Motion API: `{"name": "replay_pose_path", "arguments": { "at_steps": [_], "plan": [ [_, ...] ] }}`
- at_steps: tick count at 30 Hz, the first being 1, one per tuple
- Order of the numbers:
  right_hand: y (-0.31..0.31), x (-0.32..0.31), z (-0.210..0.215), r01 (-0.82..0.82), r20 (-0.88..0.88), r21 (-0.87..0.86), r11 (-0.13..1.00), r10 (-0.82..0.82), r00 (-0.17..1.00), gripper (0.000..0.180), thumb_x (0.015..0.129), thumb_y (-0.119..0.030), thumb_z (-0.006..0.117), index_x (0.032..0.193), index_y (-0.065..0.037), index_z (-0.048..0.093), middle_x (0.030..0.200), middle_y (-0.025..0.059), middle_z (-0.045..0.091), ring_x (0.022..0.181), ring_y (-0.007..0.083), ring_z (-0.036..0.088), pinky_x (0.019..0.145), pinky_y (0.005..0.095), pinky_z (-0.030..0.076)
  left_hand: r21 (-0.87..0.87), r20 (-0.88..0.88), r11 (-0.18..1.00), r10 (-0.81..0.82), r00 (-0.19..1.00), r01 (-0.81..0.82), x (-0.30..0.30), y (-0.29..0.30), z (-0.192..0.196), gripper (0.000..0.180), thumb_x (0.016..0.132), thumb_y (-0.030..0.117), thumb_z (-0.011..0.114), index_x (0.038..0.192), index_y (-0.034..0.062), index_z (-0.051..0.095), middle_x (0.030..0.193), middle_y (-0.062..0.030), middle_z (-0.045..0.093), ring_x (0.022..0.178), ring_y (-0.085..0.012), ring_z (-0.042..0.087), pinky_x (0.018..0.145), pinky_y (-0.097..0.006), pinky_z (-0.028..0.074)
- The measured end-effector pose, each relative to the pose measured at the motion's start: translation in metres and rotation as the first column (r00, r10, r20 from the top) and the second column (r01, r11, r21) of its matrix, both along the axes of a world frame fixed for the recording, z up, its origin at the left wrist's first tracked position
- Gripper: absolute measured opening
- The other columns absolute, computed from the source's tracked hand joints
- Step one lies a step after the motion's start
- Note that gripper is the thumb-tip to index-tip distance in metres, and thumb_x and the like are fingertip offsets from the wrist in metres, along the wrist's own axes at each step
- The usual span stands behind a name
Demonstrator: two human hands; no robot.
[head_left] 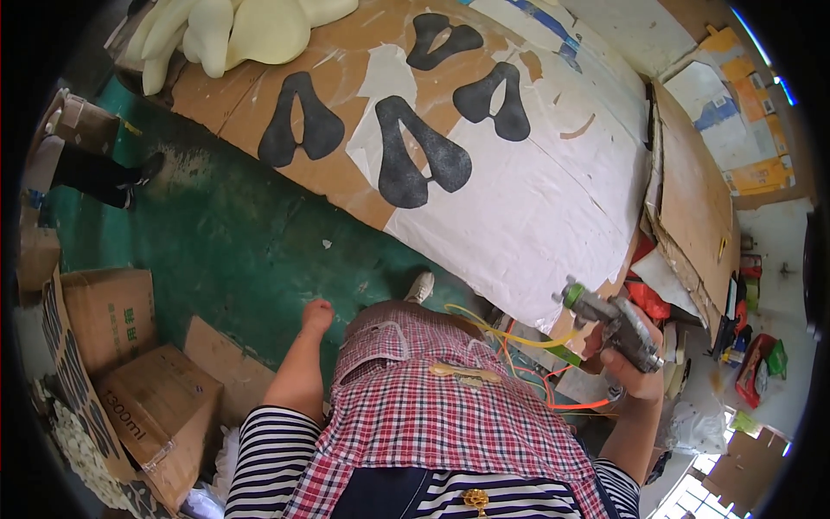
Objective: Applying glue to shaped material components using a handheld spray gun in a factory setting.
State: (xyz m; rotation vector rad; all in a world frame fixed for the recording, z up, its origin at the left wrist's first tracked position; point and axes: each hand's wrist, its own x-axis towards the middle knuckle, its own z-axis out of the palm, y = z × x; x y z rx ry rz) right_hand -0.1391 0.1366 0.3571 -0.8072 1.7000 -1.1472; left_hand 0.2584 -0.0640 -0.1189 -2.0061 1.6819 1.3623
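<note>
My right hand is wrapped round the grip of a metal spray gun with a green ring near its nozzle. A yellow hose runs from the gun. The gun is beside the near right edge of the work table, pointing toward it. My left hand hangs over the green floor, left of my checked apron, its fingers curled in with nothing seen in them. Several black, saddle-shaped pads with a slit down the middle lie apart on the table; the nearest pad has a pale, speckled surface.
Cardboard and white sheet cover the table. Cream foam pieces are heaped at its far left. A cardboard panel stands along the right side. Boxes sit at lower left. Orange tubing hangs below the table. Another person's leg shows at left.
</note>
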Motion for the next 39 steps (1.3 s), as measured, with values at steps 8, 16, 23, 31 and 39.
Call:
{"name": "replay_pose_path", "arguments": {
  "at_steps": [8, 16, 23, 31, 39],
  "plan": [
    [0.005, -0.017, 0.000, 0.039, -0.069, -0.013, 0.999, -0.040, 0.997, 0.058, 0.072, -0.004, 0.067, 0.126, 0.005, 0.048, 0.083, 0.0097, 0.062, 0.077, 0.0165, 0.060, 0.070, 0.0290, 0.048, -0.074, -0.064, 0.997, -0.020, 0.998, 0.015, 0.003, 0.002, -0.007, 0.022, 0.069, 0.015, 0.066, 0.089, 0.0065, 0.070, 0.090, -0.0145, 0.069, 0.086, -0.0287, 0.066, 0.078, -0.036, 0.050],
    [-0.041, -0.024, -0.011, 0.121, -0.062, -0.177, 0.977, -0.133, 0.989, 0.057, 0.077, -0.005, 0.065, 0.130, 0.006, 0.044, 0.087, 0.0107, 0.061, 0.079, 0.0175, 0.060, 0.074, 0.0316, 0.050, -0.054, -0.069, 0.998, 0.036, 0.997, -0.040, 0.020, 0.006, -0.017, 0.019, 0.070, 0.014, 0.065, 0.087, 0.0055, 0.070, 0.085, -0.0142, 0.069, 0.082, -0.0275, 0.066, 0.074, -0.036, 0.051],
    [-0.016, -0.062, -0.021, 0.048, -0.088, -0.138, 0.989, -0.061, 0.994, 0.056, 0.076, 0.005, 0.064, 0.130, 0.002, 0.047, 0.087, 0.0091, 0.061, 0.078, 0.0149, 0.059, 0.072, 0.0295, 0.050, 0.136, -0.057, 0.987, 0.090, 0.994, -0.081, -0.010, -0.007, 0.065, 0.006, 0.075, 0.004, 0.061, 0.076, 0.0033, 0.066, 0.063, -0.0082, 0.061, 0.047, -0.0171, 0.059, 0.045, -0.032, 0.046],
    [0.015, -0.102, -0.017, 0.029, -0.098, -0.116, 0.993, -0.041, 0.994, 0.053, 0.074, 0.005, 0.063, 0.125, 0.001, 0.051, 0.087, 0.0064, 0.062, 0.076, 0.0108, 0.057, 0.068, 0.0249, 0.047, 0.153, 0.030, 0.981, 0.113, 0.993, -0.116, -0.025, -0.021, 0.102, 0.005, 0.074, 0.002, 0.060, 0.075, 0.0029, 0.065, 0.062, -0.0060, 0.061, 0.048, -0.0164, 0.057, 0.043, -0.029, 0.044],
    [0.033, -0.122, -0.025, -0.016, 0.005, -0.144, 0.989, 0.017, 1.000, 0.050, 0.073, 0.005, 0.064, 0.122, 0.000, 0.054, 0.090, 0.0089, 0.065, 0.080, 0.0142, 0.061, 0.072, 0.0273, 0.048, 0.200, -0.028, 0.976, 0.093, 0.995, -0.086, -0.076, -0.045, 0.124, 0.021, 0.078, 0.006, 0.063, 0.098, 0.0046, 0.062, 0.078, -0.0038, 0.063, 0.055, -0.0140, 0.056, 0.047, -0.029, 0.046]
  ]
}}
